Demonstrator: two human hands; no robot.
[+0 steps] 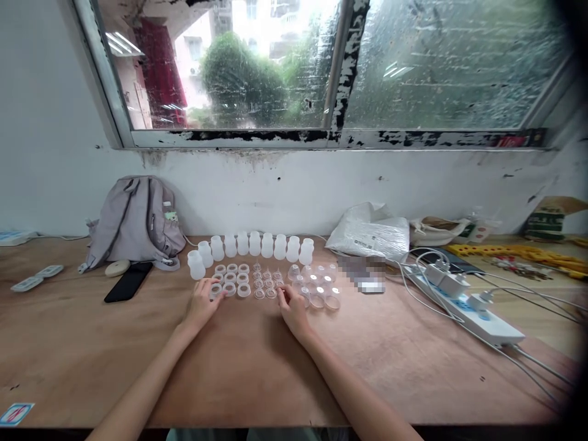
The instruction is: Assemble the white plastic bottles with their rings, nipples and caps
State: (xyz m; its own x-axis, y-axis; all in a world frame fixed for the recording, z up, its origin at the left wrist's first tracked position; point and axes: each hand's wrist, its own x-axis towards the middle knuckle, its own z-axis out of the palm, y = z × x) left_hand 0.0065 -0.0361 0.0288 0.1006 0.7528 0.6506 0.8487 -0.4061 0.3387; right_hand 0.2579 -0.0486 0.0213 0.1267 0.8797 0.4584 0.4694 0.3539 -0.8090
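Observation:
My left hand (204, 301) rests at the near left corner of several translucent bottle rings (243, 290). Its thumb and fingers curve around one front ring (215, 290). My right hand (293, 309) is at the near right corner of several clear bottle teats (260, 294), its thumb and forefinger closed at the front right teat, which they mostly hide. Clear domed bottle caps (331, 301) stand in rows just right of that hand, some partly covered by it. Behind everything, several frosted white baby bottles (255, 244) stand upright in a curved row.
A grey backpack (133, 220), a black phone (128, 282) and a round beige object (117, 267) lie at left. To the right are a plastic-wrapped package (370, 233), a white power strip (487, 321) with loose cables, and yellow strips (519, 256). The table's (239, 380) near edge is in front.

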